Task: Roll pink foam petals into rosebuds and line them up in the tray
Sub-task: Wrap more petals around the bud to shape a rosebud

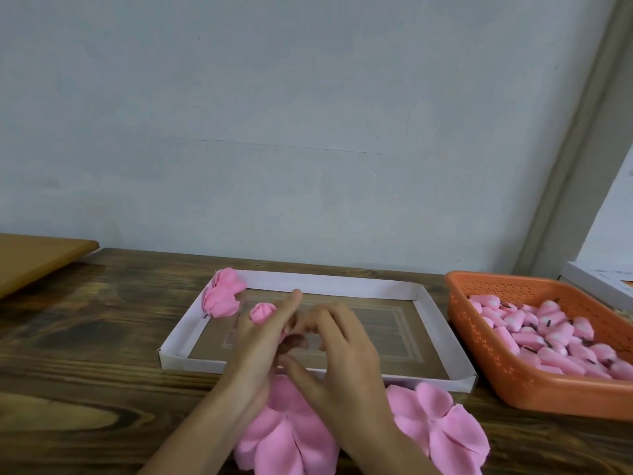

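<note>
Both left hand [257,341] and right hand [342,351] pinched a small pink foam petal [291,339] over the shallow white cardboard tray [325,281], seemingly mid-roll, needing tighter winding.

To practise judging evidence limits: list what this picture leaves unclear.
Head view, whatever sits between the fingertips of the left hand and right hand: blurred, covered by fingers.
Head view, foam petals: partly under the wrists, cut by the bottom edge.
Head view, orange basket: right end beyond the frame edge; dark bits on its pink pieces too small.
</note>
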A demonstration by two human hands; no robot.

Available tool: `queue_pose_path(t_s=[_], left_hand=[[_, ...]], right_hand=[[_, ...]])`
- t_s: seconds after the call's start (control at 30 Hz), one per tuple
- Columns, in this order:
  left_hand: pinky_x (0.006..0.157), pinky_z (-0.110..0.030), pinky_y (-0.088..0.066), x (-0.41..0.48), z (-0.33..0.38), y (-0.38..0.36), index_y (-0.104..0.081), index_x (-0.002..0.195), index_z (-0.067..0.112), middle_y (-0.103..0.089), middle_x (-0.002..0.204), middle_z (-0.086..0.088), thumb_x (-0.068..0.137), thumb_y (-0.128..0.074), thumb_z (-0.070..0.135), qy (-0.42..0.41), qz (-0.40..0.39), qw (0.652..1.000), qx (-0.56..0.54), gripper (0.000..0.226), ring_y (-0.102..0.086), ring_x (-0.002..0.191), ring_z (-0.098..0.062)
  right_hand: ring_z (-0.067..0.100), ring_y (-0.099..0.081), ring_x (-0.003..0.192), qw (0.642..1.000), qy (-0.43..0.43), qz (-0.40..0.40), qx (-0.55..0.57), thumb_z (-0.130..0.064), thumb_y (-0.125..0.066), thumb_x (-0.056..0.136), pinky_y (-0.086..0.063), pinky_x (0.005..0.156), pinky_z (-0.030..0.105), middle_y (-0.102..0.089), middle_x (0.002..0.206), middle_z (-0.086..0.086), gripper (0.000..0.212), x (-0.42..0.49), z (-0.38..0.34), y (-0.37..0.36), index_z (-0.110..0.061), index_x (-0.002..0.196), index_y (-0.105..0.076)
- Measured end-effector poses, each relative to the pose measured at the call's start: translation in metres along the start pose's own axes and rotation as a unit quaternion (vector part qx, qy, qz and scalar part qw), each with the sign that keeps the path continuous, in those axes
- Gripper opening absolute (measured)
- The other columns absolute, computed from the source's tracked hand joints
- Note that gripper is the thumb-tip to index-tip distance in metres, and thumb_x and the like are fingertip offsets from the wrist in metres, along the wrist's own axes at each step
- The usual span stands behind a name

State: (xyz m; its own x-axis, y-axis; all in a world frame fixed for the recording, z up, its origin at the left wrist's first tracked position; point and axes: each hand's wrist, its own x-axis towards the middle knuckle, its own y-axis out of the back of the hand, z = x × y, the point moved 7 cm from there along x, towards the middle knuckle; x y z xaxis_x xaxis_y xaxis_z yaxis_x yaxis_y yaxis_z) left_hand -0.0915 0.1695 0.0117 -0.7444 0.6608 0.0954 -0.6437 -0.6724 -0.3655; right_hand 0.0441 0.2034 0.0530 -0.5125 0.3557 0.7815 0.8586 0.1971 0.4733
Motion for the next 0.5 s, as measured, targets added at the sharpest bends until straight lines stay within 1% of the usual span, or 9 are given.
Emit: queue_pose_path(t_s=[0.07, 0.1, 0.17, 0.23, 0.3, 0.37, 0.4, 0.43, 0.5], left_hand=[[0.072, -0.032, -0.057, 0.002, 0.001, -0.003, -0.055, 0.051, 0.022, -0.061, 0.073, -0.007, 0.071, -0.086, 0.052, -0.002, -0.040, 0.998, -0.039, 0.047, -0.067, 0.075, -0.016], [0.078, -0.033, -0.059, 0.002, 0.000, -0.005, -0.053, 0.054, 0.017, -0.066, 0.082, -0.009, 0.071, -0.085, 0.053, 0.006, -0.060, 0.996, -0.061, 0.051, -0.070, 0.085, -0.017], [0.073, -0.026, -0.059, -0.002, -0.002, -0.011, -0.054, 0.066, 0.005, -0.074, 0.102, -0.013, 0.070, -0.086, 0.058, 0.031, -0.089, 0.991, -0.091, 0.062, -0.073, 0.095, -0.016], [0.071, -0.025, -0.057, -0.009, -0.002, -0.019, -0.059, 0.079, -0.004, -0.073, 0.116, -0.021, 0.071, -0.085, 0.062, 0.043, -0.104, 0.990, -0.086, 0.072, -0.072, 0.096, -0.017], [0.076, -0.033, -0.053, -0.011, -0.003, -0.022, -0.069, 0.090, -0.003, -0.069, 0.118, -0.029, 0.075, -0.081, 0.061, 0.046, -0.105, 0.990, -0.076, 0.067, -0.070, 0.096, -0.022], [0.080, -0.041, -0.050, -0.011, -0.001, -0.024, -0.066, 0.076, 0.007, -0.072, 0.118, -0.023, 0.073, -0.083, 0.055, 0.051, -0.113, 0.989, -0.084, 0.052, -0.070, 0.099, -0.028], [0.078, -0.040, -0.052, -0.010, 0.001, -0.026, -0.063, 0.073, 0.010, -0.072, 0.118, -0.021, 0.072, -0.084, 0.052, 0.052, -0.124, 0.987, -0.093, 0.048, -0.069, 0.097, -0.030], [0.074, -0.038, -0.055, -0.009, 0.002, -0.026, -0.062, 0.076, 0.009, -0.072, 0.117, -0.020, 0.072, -0.085, 0.049, 0.056, -0.135, 0.984, -0.101, 0.047, -0.069, 0.094, -0.031], [0.070, -0.037, -0.057, -0.005, -0.001, -0.025, -0.059, 0.082, 0.003, -0.071, 0.114, -0.021, 0.072, -0.087, 0.049, 0.066, -0.145, 0.982, -0.105, 0.055, -0.069, 0.091, -0.030]], right_hand=[[-0.002, -0.054, 0.106, 1.000, 0.002, 0.022, -0.004, -0.030, -0.082, 0.079, -0.041, 0.087, 0.010, -0.052, 0.111, -0.025, 0.031, 0.002, 0.000, -0.002, -0.033, 0.102, -0.061], [-0.004, -0.056, 0.106, 1.000, 0.000, 0.024, -0.006, -0.031, -0.082, 0.080, -0.042, 0.087, 0.010, -0.054, 0.111, -0.025, 0.031, 0.003, 0.001, -0.004, -0.034, 0.102, -0.061], [-0.005, -0.062, 0.096, 1.000, -0.020, 0.011, 0.011, -0.034, -0.081, 0.082, -0.049, 0.082, 0.017, -0.063, 0.103, -0.023, 0.028, 0.004, 0.004, -0.010, -0.034, 0.101, -0.060], [-0.002, -0.068, 0.085, 0.996, -0.066, 0.000, 0.064, -0.034, -0.078, 0.081, -0.056, 0.077, 0.029, -0.069, 0.094, -0.021, 0.025, 0.002, 0.011, -0.015, -0.031, 0.099, -0.061], [0.004, -0.072, 0.080, 0.987, -0.104, 0.004, 0.123, -0.033, -0.076, 0.081, -0.059, 0.074, 0.034, -0.072, 0.089, -0.019, 0.021, 0.001, 0.018, -0.017, -0.027, 0.097, -0.063], [0.009, -0.074, 0.079, 0.976, -0.127, 0.008, 0.175, -0.033, -0.076, 0.082, -0.059, 0.072, 0.029, -0.074, 0.086, -0.016, 0.019, 0.002, 0.023, -0.015, -0.025, 0.097, -0.067], [0.010, -0.074, 0.079, 0.971, -0.137, 0.003, 0.197, -0.034, -0.076, 0.083, -0.059, 0.072, 0.025, -0.075, 0.085, -0.014, 0.019, 0.003, 0.024, -0.015, -0.025, 0.097, -0.068], [0.011, -0.074, 0.080, 0.965, -0.148, -0.006, 0.216, -0.035, -0.075, 0.083, -0.058, 0.071, 0.023, -0.075, 0.084, -0.012, 0.018, 0.003, 0.025, -0.015, -0.025, 0.098, -0.070], [0.012, -0.075, 0.083, 0.957, -0.173, -0.036, 0.229, -0.039, -0.072, 0.086, -0.057, 0.070, 0.022, -0.076, 0.085, -0.011, 0.017, 0.002, 0.026, -0.020, -0.027, 0.098, -0.072]])
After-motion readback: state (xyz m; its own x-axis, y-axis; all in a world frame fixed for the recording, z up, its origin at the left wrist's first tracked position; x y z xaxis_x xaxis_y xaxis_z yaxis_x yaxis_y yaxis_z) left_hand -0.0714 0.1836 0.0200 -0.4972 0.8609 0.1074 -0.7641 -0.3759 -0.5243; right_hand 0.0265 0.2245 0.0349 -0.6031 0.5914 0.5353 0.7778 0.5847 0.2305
